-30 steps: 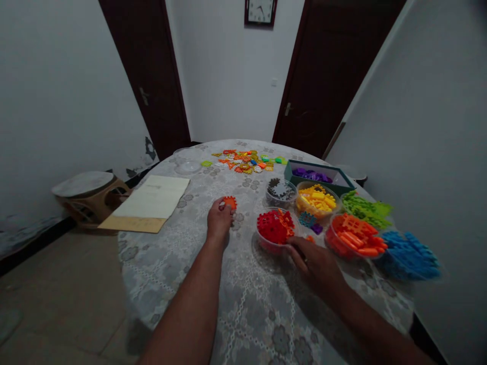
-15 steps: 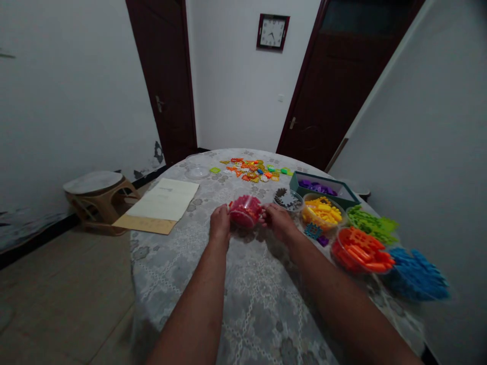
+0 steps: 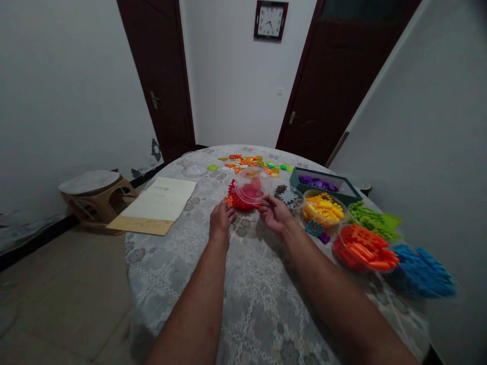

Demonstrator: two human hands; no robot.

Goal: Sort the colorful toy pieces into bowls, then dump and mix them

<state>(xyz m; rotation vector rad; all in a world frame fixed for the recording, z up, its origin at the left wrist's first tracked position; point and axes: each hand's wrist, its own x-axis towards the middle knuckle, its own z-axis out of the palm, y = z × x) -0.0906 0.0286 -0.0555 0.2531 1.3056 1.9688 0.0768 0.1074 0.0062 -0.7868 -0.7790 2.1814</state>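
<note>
Holding a clear round tub by its near edge in the right hand, fingers closed on the plastic. Tilted above a heap of red interlocking pieces, masking part of it; hard to tell whether any red remains inside. Near the heap's left side, at the left fingertips, an orange piece; for the left hand, cannot tell whether clamped on it or merely touching.

Just right of the right hand, crowding that side of the worktop: black and grey pieces in a clear container, a bowl of yellow pieces, a teal gear-edged piece and a purple piece lying loose beside it. Farther right, an orange-filled bowl, bright green pieces and blue pieces. Behind the yellow, a dark green box with purple pieces inside.

Beyond the tilted plastic, partly hidden by it, a spread of mixed small pieces. To the left, a clear lid-like disc, a lime piece and pale paper over a brown sheet.
</note>
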